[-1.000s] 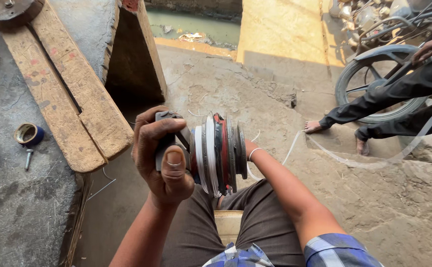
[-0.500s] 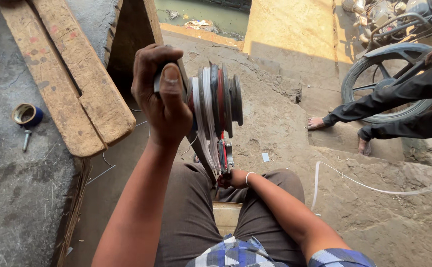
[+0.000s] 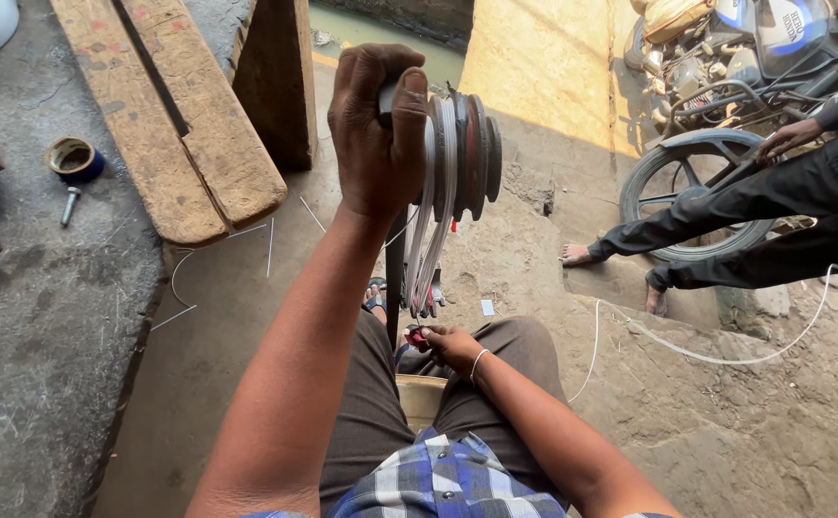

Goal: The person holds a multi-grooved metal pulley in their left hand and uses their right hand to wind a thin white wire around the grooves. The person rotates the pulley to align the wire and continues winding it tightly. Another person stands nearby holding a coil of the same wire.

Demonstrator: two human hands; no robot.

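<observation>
Sat over a dusty concrete floor [image 3: 246,364], with wooden planks [image 3: 179,125] lying at far left and a motorcycle wheel [image 3: 697,197] at far right. Beside that wheel, a second person's dark-clad legs [image 3: 726,221], bare feet on the ground, one hand of theirs [image 3: 788,139] on the machine.

Raised high in the middle: a stack of round metal discs [image 3: 462,158], grey with one red layer, held edge-on. Lifted further up than half a second ago, and far above its place a second ago, when it sat low near the lap. Gripped at its near-left end by the left hand [image 3: 381,134], fingers wrapped tight over a dark hub. Hanging from the stack, pale straps or wires [image 3: 424,259] trailing down toward the knees.

Lower, the right hand [image 3: 443,345] rested near the lap, pinched shut on a small red piece [image 3: 417,337]; a second ago, up against the discs instead. A white cord [image 3: 707,355] lay looped on the floor at right.

At left, a roll of tape [image 3: 76,158] with a bolt [image 3: 70,204] just beside it, shifted in the view only.
</observation>
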